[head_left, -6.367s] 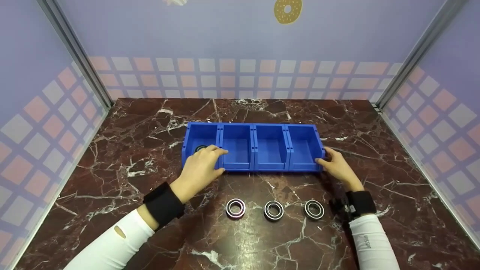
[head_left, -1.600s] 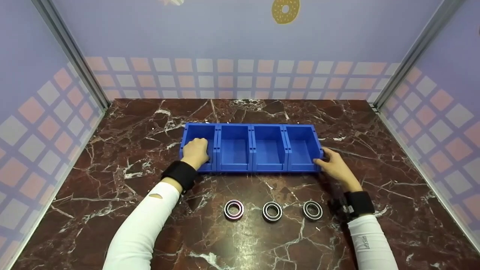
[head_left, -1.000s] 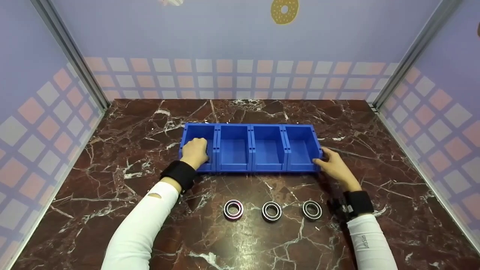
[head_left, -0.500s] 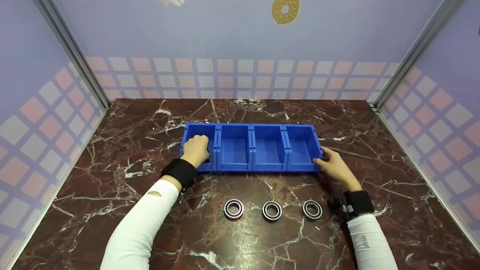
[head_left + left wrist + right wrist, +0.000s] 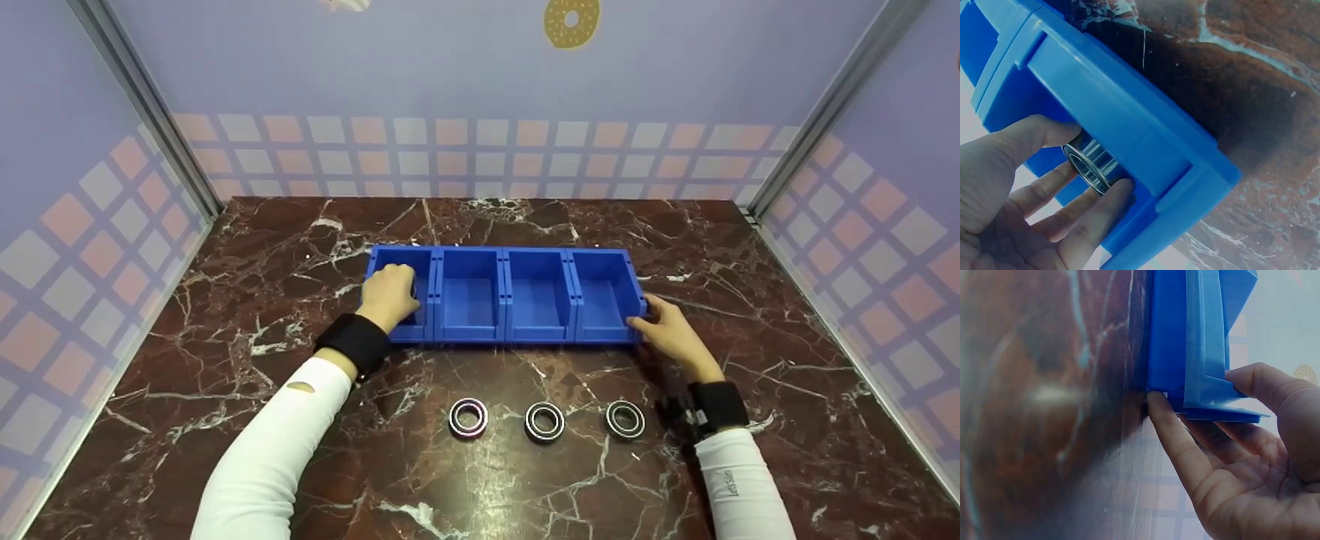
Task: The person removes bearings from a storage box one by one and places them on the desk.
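Note:
A row of joined blue storage bins stands on the table. My left hand reaches down into the leftmost bin. In the left wrist view its thumb and fingers pinch a shiny metal ball bearing just behind the bin's front lip; from the head the hand hides this bearing. At the other end, my right hand grips the outer wall of the rightmost bin, thumb over the edge and fingers along the outside, as the right wrist view shows with the bin's corner.
Three more bearings lie in a row in front of the bins: a left one, a middle one and a right one. Patterned walls enclose the marble-look table at the back and sides.
Since the oldest frame, my left hand has gone from the leftmost bin's divider down into that bin and taken hold of the bearing. Lately it has shifted slightly backward. The right hand keeps its place.

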A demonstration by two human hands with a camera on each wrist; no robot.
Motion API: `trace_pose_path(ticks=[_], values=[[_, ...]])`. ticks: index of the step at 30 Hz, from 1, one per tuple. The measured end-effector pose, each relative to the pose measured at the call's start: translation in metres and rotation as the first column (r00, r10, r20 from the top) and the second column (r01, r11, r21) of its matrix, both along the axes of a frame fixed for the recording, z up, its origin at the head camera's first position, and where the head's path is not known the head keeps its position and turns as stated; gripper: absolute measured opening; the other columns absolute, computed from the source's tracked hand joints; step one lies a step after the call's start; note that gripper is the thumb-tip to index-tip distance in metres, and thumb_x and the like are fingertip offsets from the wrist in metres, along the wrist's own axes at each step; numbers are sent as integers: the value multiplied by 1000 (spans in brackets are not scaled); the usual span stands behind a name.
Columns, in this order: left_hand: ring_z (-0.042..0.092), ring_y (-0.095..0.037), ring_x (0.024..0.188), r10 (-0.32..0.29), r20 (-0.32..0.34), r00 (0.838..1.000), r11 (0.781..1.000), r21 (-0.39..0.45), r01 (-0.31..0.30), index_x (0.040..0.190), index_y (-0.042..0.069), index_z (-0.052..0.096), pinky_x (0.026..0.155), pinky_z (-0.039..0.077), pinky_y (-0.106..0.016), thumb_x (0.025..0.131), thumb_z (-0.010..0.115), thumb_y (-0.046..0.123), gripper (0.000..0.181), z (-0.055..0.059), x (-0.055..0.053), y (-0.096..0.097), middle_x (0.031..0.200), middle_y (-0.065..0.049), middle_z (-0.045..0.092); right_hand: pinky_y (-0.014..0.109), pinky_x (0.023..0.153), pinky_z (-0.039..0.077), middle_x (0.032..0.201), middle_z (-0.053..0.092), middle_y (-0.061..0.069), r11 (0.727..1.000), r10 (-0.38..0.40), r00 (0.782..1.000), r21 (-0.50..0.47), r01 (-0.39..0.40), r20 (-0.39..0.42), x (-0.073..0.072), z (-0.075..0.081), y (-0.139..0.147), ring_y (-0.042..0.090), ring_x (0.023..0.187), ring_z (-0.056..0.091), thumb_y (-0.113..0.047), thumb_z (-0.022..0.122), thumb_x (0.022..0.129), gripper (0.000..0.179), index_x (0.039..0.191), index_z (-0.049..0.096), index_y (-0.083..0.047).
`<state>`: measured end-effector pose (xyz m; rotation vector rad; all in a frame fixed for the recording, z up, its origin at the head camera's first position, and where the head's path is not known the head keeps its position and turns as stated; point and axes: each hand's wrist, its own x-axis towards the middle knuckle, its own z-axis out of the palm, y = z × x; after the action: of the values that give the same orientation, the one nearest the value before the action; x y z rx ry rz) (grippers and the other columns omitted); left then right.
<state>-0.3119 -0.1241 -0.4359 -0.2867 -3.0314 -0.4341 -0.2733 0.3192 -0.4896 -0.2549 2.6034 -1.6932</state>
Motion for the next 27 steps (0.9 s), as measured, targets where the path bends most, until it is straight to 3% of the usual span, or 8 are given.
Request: trace_pose_path(ticks=[13, 21, 27], values=[[70, -46, 99, -10, -10, 1000, 1000, 4, 10, 94, -3, 71, 81, 60, -59, 81, 81, 10, 22, 13, 6, -4, 106, -27, 71, 15, 65, 51, 120, 62, 33, 1000, -2, 1000, 21, 3, -15, -1, -2, 1, 3, 81, 61, 4, 60, 99, 47, 141, 45, 19], [68, -47, 104, -20, -23, 1000, 1000, 5, 20, 112, -5, 72, 85, 59, -58, 82, 80, 10, 34, 21, 11, -5, 114, -28, 70, 17, 65, 54, 124, 60, 37, 998, 6, 1000, 56, -5, -12, 0, 1, 0, 5, 86, 62, 1, 61, 100, 53, 145, 40, 19], [69, -47, 104, -24, -28, 999, 1000, 9, 24, 113, -5, 73, 84, 59, -58, 83, 80, 10, 35, 26, 14, -5, 116, -28, 70, 16, 66, 53, 121, 62, 36, 999, 3, 1000, 41, -2, -25, -1, -1, 0, 4, 85, 62, 4, 61, 99, 50, 143, 44, 19]])
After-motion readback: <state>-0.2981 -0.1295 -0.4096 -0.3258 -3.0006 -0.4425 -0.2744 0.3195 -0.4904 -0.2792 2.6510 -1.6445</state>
